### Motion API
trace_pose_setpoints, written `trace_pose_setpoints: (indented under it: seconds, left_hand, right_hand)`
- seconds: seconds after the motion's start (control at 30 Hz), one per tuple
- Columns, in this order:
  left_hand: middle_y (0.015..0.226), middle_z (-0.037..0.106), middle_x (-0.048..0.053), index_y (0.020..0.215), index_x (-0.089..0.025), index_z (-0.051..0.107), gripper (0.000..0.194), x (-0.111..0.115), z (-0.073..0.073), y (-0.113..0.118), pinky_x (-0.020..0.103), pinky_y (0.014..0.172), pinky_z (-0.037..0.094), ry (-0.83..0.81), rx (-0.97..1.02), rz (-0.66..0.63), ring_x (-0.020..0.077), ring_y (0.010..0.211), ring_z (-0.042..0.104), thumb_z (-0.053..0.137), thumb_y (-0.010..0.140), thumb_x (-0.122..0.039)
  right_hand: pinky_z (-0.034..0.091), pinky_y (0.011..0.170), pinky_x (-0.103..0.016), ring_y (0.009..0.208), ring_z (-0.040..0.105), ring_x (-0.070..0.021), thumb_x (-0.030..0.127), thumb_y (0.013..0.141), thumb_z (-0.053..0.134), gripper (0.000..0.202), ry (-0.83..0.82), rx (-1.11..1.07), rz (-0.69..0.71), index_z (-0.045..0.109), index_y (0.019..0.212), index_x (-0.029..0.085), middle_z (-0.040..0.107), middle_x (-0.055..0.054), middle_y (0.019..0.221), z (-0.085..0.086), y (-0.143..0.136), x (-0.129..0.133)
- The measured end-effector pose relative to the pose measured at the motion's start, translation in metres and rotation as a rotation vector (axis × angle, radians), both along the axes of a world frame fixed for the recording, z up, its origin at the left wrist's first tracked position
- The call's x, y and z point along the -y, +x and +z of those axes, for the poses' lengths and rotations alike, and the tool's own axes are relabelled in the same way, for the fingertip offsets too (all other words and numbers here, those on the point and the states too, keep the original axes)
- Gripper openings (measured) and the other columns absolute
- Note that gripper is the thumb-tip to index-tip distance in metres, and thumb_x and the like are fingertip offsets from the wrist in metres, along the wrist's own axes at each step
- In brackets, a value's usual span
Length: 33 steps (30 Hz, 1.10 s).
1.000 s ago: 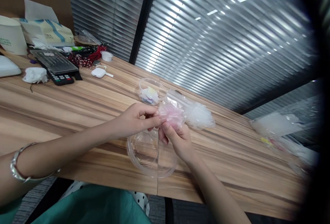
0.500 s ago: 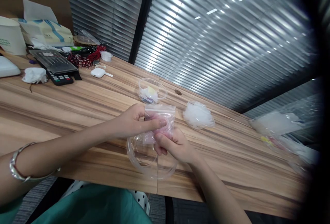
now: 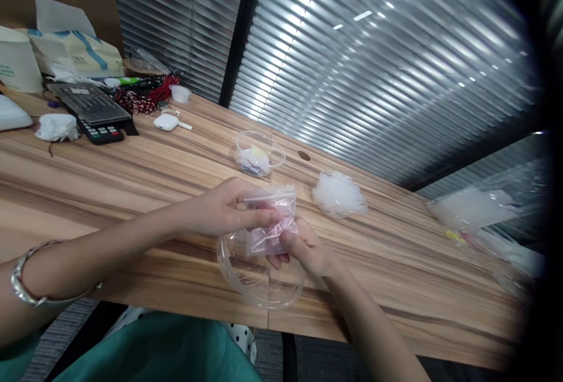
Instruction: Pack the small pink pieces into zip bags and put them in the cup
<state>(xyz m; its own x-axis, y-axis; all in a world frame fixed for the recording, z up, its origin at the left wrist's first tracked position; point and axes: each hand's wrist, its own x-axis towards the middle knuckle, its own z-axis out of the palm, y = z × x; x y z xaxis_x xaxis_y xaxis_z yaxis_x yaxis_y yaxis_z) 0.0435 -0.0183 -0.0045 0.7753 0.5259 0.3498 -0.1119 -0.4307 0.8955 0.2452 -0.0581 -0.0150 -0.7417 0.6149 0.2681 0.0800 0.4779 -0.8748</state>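
Both my hands grip a small clear zip bag [image 3: 265,242] with a pinkish tint, its zip strip at the top. My left hand [image 3: 233,209] pinches it from the left, thumb lying across the front and fingers behind. At the lower right, my right hand [image 3: 305,248] holds it with the thumb on its face and fingertips showing below. What the bag contains, if anything, I cannot make out. Under the hands, a clear round plastic container [image 3: 240,282] rests on the table, partly hidden by them.
Beyond the hands stand a clear container with small packets [image 3: 255,161] and a pile of whitish clear bags [image 3: 338,194]. Larger plastic bags [image 3: 475,212] lie at the right. At the left are a white earbud case [image 3: 166,122], red wires [image 3: 162,93], a black keypad device [image 3: 103,134] and a paper cup [image 3: 18,62].
The bag has come slightly lower and now shows more of its face, lying flatter. My right thumb has shifted to the right across it. My left hand keeps its hold.
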Motion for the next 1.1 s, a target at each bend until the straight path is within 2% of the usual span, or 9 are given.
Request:
trace_pose_setpoints:
  seconds: [0.1,0.3,0.43,0.6,0.77,0.87,0.93,1.0,1.1]
  left_hand:
    - [0.070,0.061,-0.002,0.079,-0.014,0.063,0.021,-0.001,0.001,0.000,0.015,0.058,0.043,-0.002,0.039,-0.019,0.0077,0.064,0.055,0.058,0.093,-0.027]
    - [0.064,0.051,-0.003,0.071,-0.012,0.057,0.024,-0.001,0.001,0.000,0.016,0.054,0.040,-0.034,0.015,-0.008,0.0075,0.059,0.049,0.059,0.089,-0.027]
    - [0.067,0.056,-0.002,0.075,-0.013,0.061,0.017,-0.002,0.001,-0.002,0.017,0.057,0.042,-0.002,-0.004,-0.008,0.0080,0.062,0.052,0.061,0.088,-0.024]
    - [0.073,0.065,-0.001,0.074,-0.014,0.066,0.014,-0.006,0.002,-0.005,0.019,0.067,0.047,0.060,-0.048,-0.093,0.0096,0.068,0.057,0.069,0.083,-0.024]
    - [0.069,0.063,-0.001,0.071,-0.013,0.066,0.021,-0.009,0.003,-0.007,0.019,0.064,0.046,0.035,-0.094,-0.124,0.0093,0.066,0.057,0.068,0.086,-0.027]
    - [0.064,0.057,-0.002,0.069,-0.013,0.064,0.023,-0.011,0.004,-0.008,0.019,0.061,0.043,0.035,-0.102,-0.124,0.0081,0.063,0.052,0.066,0.088,-0.028]
    - [0.061,0.051,-0.004,0.066,-0.013,0.062,0.026,-0.012,0.003,-0.009,0.019,0.059,0.039,0.055,-0.100,-0.107,0.0068,0.059,0.047,0.066,0.088,-0.027]
    - [0.059,0.046,-0.004,0.063,-0.013,0.058,0.029,-0.013,-0.001,-0.009,0.019,0.058,0.036,0.046,-0.111,-0.079,0.0065,0.058,0.042,0.066,0.087,-0.029]
    - [0.059,0.042,-0.004,0.060,-0.013,0.053,0.037,-0.013,-0.012,-0.007,0.021,0.055,0.034,-0.062,-0.199,-0.080,0.0075,0.058,0.040,0.067,0.085,-0.036]
  right_hand:
    - [0.040,0.054,-0.023,0.053,0.049,-0.0096,0.051,0.100,0.042,0.053,0.012,-0.020,-0.030,0.055,0.061,0.017,0.053,0.000,0.057,0.000,0.000,-0.001]
    - [0.030,0.052,-0.024,0.056,0.040,-0.0107,0.048,0.099,0.047,0.042,-0.011,-0.052,-0.207,0.056,0.072,0.018,0.043,0.002,0.061,-0.004,-0.001,0.000]
    - [0.030,0.051,-0.024,0.056,0.040,-0.0103,0.045,0.100,0.047,0.035,-0.065,-0.101,-0.319,0.064,0.085,0.019,0.048,0.002,0.064,-0.008,-0.002,0.003]
    - [0.030,0.052,-0.023,0.056,0.040,-0.0097,0.048,0.101,0.044,0.045,-0.106,-0.182,-0.434,0.058,0.071,0.018,0.046,0.002,0.062,-0.016,-0.002,0.007]
    - [0.028,0.050,-0.023,0.054,0.036,-0.0088,0.050,0.098,0.051,0.045,-0.091,-0.244,-0.524,0.050,0.066,0.018,0.044,0.003,0.060,-0.021,-0.004,0.008]
    - [0.025,0.046,-0.024,0.047,0.034,-0.0087,0.054,0.100,0.039,0.055,-0.099,-0.332,-0.556,0.045,0.058,0.018,0.039,0.003,0.052,-0.022,-0.008,0.004]
    - [0.023,0.044,-0.024,0.042,0.030,-0.0086,0.055,0.102,0.031,0.061,-0.072,-0.499,-0.551,0.040,0.054,0.019,0.031,0.004,0.045,-0.018,-0.012,0.001]
    - [0.024,0.045,-0.025,0.040,0.029,-0.0085,0.050,0.102,0.033,0.060,0.038,-0.696,-0.567,0.038,0.052,0.018,0.027,0.005,0.042,-0.008,-0.014,0.003]
    - [0.034,0.050,-0.025,0.043,0.037,-0.0091,0.040,0.101,0.040,0.051,0.277,-0.870,-0.666,0.049,0.057,0.018,0.036,0.004,0.045,0.016,-0.011,0.019]
